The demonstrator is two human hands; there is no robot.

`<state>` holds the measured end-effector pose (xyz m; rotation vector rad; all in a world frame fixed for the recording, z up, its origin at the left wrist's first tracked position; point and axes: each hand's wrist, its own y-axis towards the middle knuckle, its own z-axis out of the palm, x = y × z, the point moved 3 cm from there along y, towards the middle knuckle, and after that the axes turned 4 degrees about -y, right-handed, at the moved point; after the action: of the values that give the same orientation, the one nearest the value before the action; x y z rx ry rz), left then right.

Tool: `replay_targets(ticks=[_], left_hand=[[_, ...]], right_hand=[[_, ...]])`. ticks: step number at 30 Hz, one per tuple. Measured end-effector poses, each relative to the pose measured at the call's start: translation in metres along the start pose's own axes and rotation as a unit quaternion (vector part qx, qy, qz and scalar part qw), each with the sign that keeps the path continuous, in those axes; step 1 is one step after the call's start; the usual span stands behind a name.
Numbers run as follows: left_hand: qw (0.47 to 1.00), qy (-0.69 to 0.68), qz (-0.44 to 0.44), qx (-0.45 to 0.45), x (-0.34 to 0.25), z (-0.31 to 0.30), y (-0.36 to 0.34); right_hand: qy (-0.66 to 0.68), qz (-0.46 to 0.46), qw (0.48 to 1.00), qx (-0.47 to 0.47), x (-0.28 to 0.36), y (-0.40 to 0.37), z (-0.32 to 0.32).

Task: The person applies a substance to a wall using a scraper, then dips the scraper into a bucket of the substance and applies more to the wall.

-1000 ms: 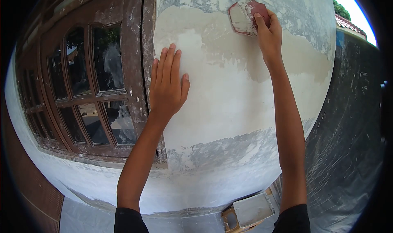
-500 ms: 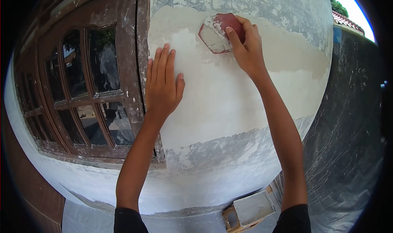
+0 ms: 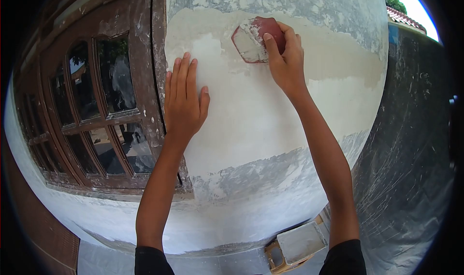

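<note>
My right hand grips a dark red, roughly six-sided scraper smeared with pale filler. Its flat face is against or very near the upper part of the wall, on a band of beige filler; contact cannot be made out for sure. Thumb on the near side, fingers round the far edge. My left hand lies flat on the wall beside the window frame, fingers stretched out, holding nothing. Around both hands the wall is coated white, with rough grey patches above and below.
A brown wooden window with several glass panes fills the left. Low at the right stands a wooden stool or crate bearing a tray of pale filler. Dark, scratched sheeting hangs along the right side.
The wall, window and my left hand sit slightly further left in view. The scraper has barely shifted, and both hands keep the same grip and pose.
</note>
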<state>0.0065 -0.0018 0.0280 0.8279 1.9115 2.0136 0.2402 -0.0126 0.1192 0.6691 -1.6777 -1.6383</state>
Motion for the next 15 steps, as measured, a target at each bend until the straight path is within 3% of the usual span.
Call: replay_targets(ticks=[3, 6, 9, 13, 15], left_hand=[[1.0, -0.002, 0.002, 0.002, 0.001, 0.001, 0.001], [1.0, 0.003, -0.001, 0.005, -0.001, 0.0, 0.001], [1.0, 0.008, -0.004, 0.003, -0.002, 0.0, 0.0], [1.0, 0.016, -0.004, 0.005, -0.002, 0.002, 0.0], [1.0, 0.01, -0.002, 0.008, 0.0, 0.002, -0.001]], right_hand=[[-0.014, -0.002, 0.998, -0.068, -0.022, 0.012, -0.016], [-0.015, 0.081, 0.986, -0.145, -0.071, 0.026, -0.057], [0.024, 0.163, 0.965, -0.205, -0.079, 0.025, -0.09], [0.163, 0.104, 0.971, -0.144, -0.052, 0.011, -0.071], [0.11, 0.045, 0.989, -0.082, -0.029, -0.002, -0.044]])
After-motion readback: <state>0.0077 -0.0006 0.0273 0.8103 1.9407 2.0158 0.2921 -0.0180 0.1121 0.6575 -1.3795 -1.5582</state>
